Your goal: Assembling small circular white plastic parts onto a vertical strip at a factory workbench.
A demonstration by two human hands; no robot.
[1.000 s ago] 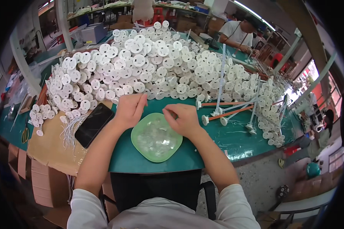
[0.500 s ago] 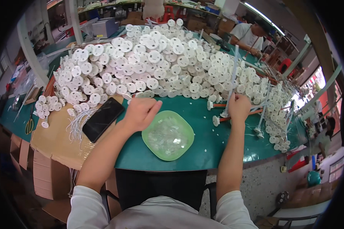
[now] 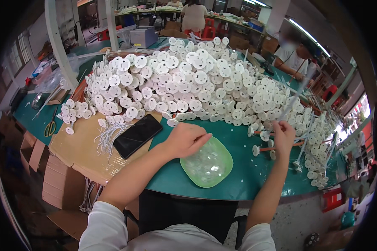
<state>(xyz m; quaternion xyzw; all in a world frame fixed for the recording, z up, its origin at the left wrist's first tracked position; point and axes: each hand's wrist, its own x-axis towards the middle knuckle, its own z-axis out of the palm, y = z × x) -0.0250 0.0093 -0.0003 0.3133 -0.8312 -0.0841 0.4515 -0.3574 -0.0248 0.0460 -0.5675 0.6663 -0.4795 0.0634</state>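
My left hand (image 3: 188, 140) is over the upper left rim of a green bowl (image 3: 209, 182). Its fingers curl under with the thumb pressed along them, and whatever they may hold is hidden. Clear, shiny small pieces (image 3: 213, 164) fill the bowl. To the right, my right hand (image 3: 283, 137) pinches a long translucent strip (image 3: 296, 98), which slants up and to the right and is blurred. Beside that hand, white round-headed parts (image 3: 256, 150) on orange stems lie on the green table (image 3: 243, 184).
A great heap of white discs on stems (image 3: 176, 81) spans the table's far side. On cardboard (image 3: 81, 154) at left lie a black phone (image 3: 138, 136) and white cords (image 3: 109, 136). Scissors (image 3: 50, 128) rest farther left. Another person (image 3: 291, 58) works at the back right.
The whole view has shifted, so the table sits lower and more to the right. The strip in my right hand now leans to the right; earlier it stood nearly upright.
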